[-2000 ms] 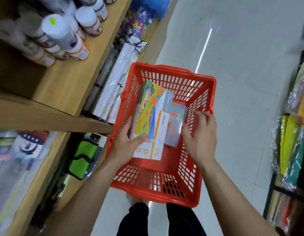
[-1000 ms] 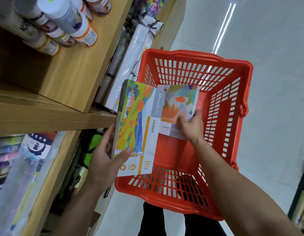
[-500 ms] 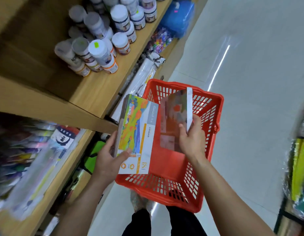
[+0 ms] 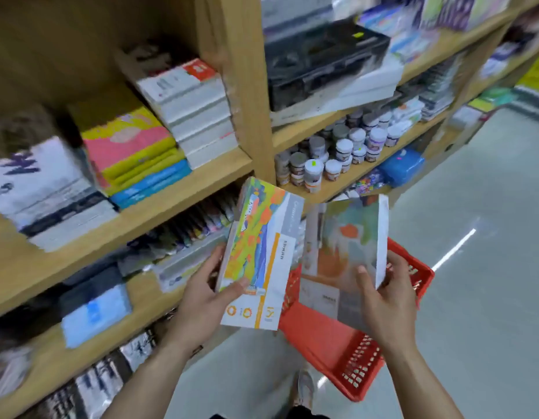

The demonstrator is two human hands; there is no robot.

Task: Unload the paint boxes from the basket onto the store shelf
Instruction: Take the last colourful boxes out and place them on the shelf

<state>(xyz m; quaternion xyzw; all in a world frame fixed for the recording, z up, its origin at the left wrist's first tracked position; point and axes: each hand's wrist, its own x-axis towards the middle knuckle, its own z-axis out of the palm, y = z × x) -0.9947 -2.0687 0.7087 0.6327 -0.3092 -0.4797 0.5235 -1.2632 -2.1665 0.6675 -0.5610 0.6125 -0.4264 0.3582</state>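
Note:
My left hand (image 4: 201, 303) grips a tall white paint box with a bright orange, yellow and blue cover (image 4: 259, 252), held upright in front of the wooden shelf (image 4: 183, 189). My right hand (image 4: 386, 300) holds a second paint box with a pale teal and orange cover (image 4: 343, 255), just right of the first one. Both boxes are raised above the red plastic basket (image 4: 328, 340), which sits low on the floor by my feet. The basket's inside is mostly hidden behind the boxes and my right arm.
Stacks of boxed goods (image 4: 132, 146) fill the shelf at upper left. Small paint jars (image 4: 334, 155) crowd the middle shelf to the right, with a black case (image 4: 322, 58) above. A wooden upright (image 4: 247, 95) divides the bays. Grey floor (image 4: 479, 267) lies at right.
Both hands have lifted the two boxes up out of the basket. My view has swung upward, showing the upper shelves and leaving the basket lower in view.

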